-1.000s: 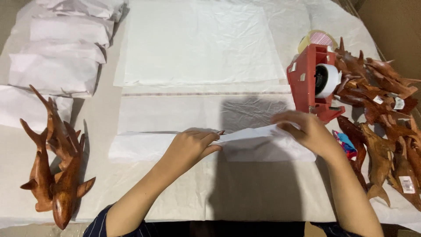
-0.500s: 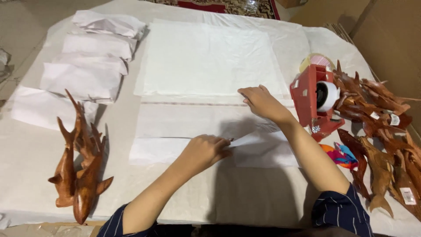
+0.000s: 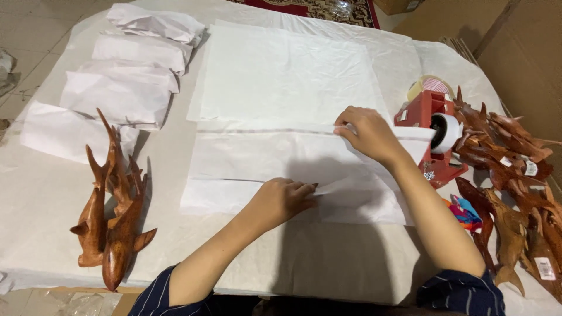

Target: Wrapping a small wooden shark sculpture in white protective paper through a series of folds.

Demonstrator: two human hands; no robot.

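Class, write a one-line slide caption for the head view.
Left hand pins white wrapping paper while right hand lifts its far edge.

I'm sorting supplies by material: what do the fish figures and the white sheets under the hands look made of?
Fish figures: apparently carved wood, reddish-brown with a smooth, slightly glossy finish; grain is hard to make out.
White sheet: thin matte paper, probably tissue or wrapping paper; it creases softly and lifts where the right hand pinches it, while the left hand presses it flat.
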